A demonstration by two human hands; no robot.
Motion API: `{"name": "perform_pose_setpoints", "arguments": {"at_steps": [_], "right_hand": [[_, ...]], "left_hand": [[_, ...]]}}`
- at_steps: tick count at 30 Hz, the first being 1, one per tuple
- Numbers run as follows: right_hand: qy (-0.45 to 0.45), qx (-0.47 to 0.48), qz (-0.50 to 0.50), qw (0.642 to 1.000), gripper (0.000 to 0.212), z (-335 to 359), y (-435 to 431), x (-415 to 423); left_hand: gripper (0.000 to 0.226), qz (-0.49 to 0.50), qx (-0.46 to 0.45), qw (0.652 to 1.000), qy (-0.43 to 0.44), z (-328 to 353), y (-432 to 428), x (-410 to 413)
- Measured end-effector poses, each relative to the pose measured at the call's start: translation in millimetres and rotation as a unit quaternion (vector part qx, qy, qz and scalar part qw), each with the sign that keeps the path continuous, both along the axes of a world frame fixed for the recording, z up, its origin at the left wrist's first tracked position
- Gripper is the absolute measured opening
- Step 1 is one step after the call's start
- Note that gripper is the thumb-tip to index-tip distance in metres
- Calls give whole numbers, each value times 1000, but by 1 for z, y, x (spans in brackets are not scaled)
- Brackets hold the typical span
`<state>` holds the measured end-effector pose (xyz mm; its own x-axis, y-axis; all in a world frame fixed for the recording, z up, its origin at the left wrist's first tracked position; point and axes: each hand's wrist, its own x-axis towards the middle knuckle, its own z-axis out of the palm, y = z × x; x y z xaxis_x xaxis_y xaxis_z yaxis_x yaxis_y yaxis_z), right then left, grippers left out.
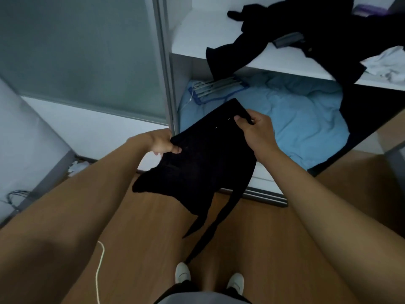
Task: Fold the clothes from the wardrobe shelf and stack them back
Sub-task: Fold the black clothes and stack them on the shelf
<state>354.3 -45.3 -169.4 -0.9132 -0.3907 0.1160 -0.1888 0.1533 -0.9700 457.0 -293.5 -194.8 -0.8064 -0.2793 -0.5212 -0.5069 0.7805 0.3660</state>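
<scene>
A black garment [197, 163] hangs spread between my two hands in front of the open wardrobe. My left hand [162, 142] pinches its left edge with thumb on top. My right hand [256, 128] grips its upper right corner. Thin dark strips of the garment dangle down toward the floor. On the white wardrobe shelf [192, 40] lies an unfolded heap of dark clothes [306, 40], part of it draping over the shelf's front edge, with a white garment [385, 64] at the right.
Below the shelf a light blue quilt [285, 115] fills the wardrobe bottom, with grey hangers [217, 86] on it. A frosted sliding door [83, 51] stands at left. Wooden floor [274, 249], my white shoes [182, 272], and a thin white cord [99, 266] lie below.
</scene>
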Motion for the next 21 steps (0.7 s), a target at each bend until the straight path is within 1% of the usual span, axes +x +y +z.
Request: {"name": "perform_pose_setpoints", "arguments": {"at_steps": [3, 6, 8, 9, 11, 14, 16, 18, 19, 20, 21], "right_hand": [[6, 21, -2, 1000, 12, 1, 19, -10], [29, 98, 34, 994, 18, -1, 41, -18], [18, 123, 59, 990, 25, -7, 52, -17], [10, 131, 66, 989, 23, -11, 54, -15], [23, 160, 76, 984, 14, -17, 56, -10], [47, 195, 113, 973, 14, -26, 61, -8], [58, 195, 125, 971, 25, -32, 67, -7], [57, 188, 117, 974, 38, -36, 73, -7], [55, 178, 114, 976, 41, -39, 75, -7], [51, 174, 117, 976, 42, -42, 76, -8], [34, 169, 127, 977, 38, -47, 77, -9]], "left_hand": [[27, 78, 108, 990, 46, -1, 14, -11], [29, 169, 202, 960, 95, 4, 28, -27], [23, 208, 251, 937, 123, 9, 39, -37], [21, 219, 281, 925, 129, 12, 45, -42], [23, 237, 334, 903, 132, 16, 55, -50], [25, 269, 386, 870, 149, 24, 66, -63], [22, 278, 415, 851, 163, 32, 71, -69], [26, 278, 436, 840, 168, 41, 75, -74], [29, 280, 442, 835, 169, 45, 78, -76], [31, 285, 448, 830, 172, 48, 81, -79], [32, 293, 455, 823, 175, 51, 83, -81]]}}
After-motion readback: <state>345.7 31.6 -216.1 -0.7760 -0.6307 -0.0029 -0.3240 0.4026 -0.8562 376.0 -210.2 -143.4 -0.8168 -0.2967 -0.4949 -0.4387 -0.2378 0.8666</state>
